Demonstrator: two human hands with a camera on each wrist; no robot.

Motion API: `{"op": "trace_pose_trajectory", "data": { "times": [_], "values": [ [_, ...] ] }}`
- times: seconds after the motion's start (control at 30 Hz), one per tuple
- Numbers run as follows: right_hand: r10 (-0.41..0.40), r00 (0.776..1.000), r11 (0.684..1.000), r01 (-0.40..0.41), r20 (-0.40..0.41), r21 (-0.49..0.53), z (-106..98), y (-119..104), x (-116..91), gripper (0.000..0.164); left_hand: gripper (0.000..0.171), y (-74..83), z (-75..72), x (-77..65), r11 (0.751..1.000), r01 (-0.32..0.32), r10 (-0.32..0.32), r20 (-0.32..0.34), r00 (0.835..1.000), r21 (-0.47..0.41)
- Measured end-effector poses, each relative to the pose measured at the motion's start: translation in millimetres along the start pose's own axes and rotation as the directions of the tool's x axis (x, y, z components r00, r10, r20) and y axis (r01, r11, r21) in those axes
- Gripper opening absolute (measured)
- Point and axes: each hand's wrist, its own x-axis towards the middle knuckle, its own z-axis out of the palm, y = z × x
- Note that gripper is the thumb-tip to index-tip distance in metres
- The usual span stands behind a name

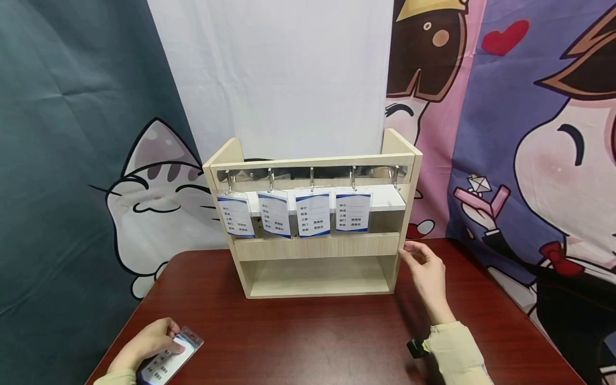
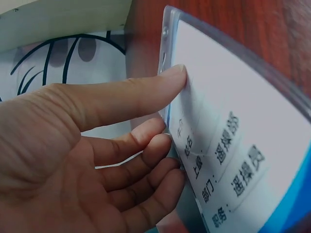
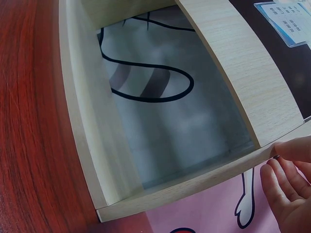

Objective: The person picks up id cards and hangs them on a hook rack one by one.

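Note:
My left hand [image 1: 153,339] is at the lower left over the table. It pinches a badge in a clear plastic sleeve [image 2: 243,107], thumb on the printed face and fingers behind. At the right side of the pale wooden rack [image 1: 317,247], my right hand [image 1: 427,272] touches the side panel's edge with its thumb and fingertips, the fingers bent loosely. Similar badges [image 1: 313,215] hang in a row from metal hooks on the rack's top rail. The hook [image 1: 396,177] at the far right bears no badge.
The rack stands on a dark red wooden table [image 1: 308,342], with a white shelf [image 1: 385,199] behind the badges and an open lower compartment [image 1: 320,275]. Cartoon-printed cloth [image 1: 553,160] and a white cloth [image 1: 279,69] hang behind. A small black object [image 1: 416,348] sits at the right sleeve.

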Motion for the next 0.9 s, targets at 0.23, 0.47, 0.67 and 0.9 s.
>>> {"op": "trace_pose_trajectory", "data": {
  "times": [0.23, 0.47, 0.67, 0.9],
  "values": [
    [0.002, 1.0, 1.0, -0.002, 0.0, -0.007, 1, 3, 1, 0.025, 0.035, 8.2, 3.8, -1.4, 1.0, -0.026, 0.026, 0.016, 1.0, -0.017],
    [0.003, 1.0, 1.0, -0.003, 0.001, -0.004, 0, 3, 1, 0.025, 0.035, 11.6, 4.1, 0.5, 0.997, -0.078, 0.079, 0.045, 0.996, -0.018],
    [-0.003, 1.0, 1.0, 0.003, 0.003, -0.002, 1, 4, 1, 0.025, 0.037, 17.4, 6.0, 2.1, 0.992, -0.126, 0.126, 0.033, 0.991, -0.009],
    [0.001, 1.0, 1.0, -0.001, 0.003, -0.002, 0, 3, 1, 0.026, 0.032, 33.9, 12.4, 4.8, 0.981, -0.186, 0.189, -0.049, 0.981, 0.062]
  ]
}}
